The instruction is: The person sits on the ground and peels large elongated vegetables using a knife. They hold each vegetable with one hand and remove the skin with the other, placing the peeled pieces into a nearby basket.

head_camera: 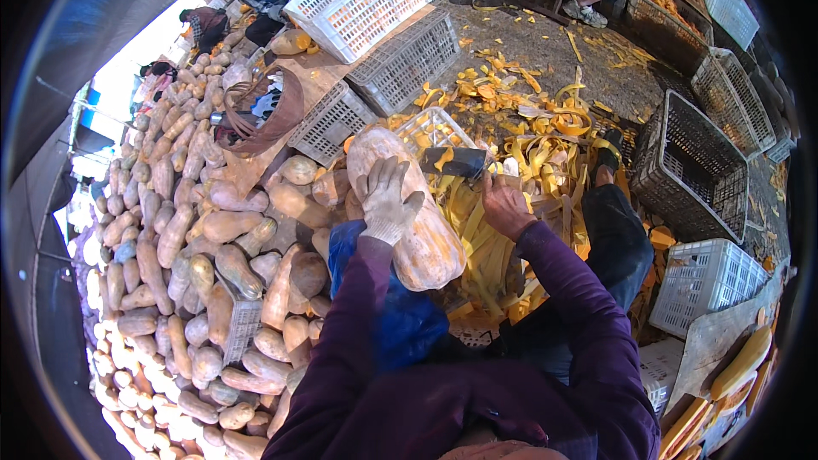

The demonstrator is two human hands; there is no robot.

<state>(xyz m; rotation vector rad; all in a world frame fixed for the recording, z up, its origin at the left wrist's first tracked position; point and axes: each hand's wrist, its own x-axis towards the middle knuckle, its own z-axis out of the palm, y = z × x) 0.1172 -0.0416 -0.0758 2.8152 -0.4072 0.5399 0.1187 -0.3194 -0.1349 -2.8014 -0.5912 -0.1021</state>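
Note:
A large, pale orange squash (429,239) lies lengthwise before me, its rind mottled. My left hand (388,199), in a whitish knit glove, rests on top of it with the fingers spread. My bare right hand (505,206) grips the handle of a broad, dark-bladed knife (455,162). The blade points left, close to the squash's upper right side; whether it touches cannot be told. A bit of orange peel sticks to the blade. Long yellow peelings (476,255) are heaped beneath and beside my right hand. A blue plastic sheet (409,326) lies under my left forearm.
A big pile of squashes (172,243) fills the left side. Plastic crates (406,64) stand ahead, and a dark crate (693,166) and a white crate (706,284) stand right. Peel scraps (498,86) litter the ground. Peeled squash (741,364) lies lower right. Other people sit farther off.

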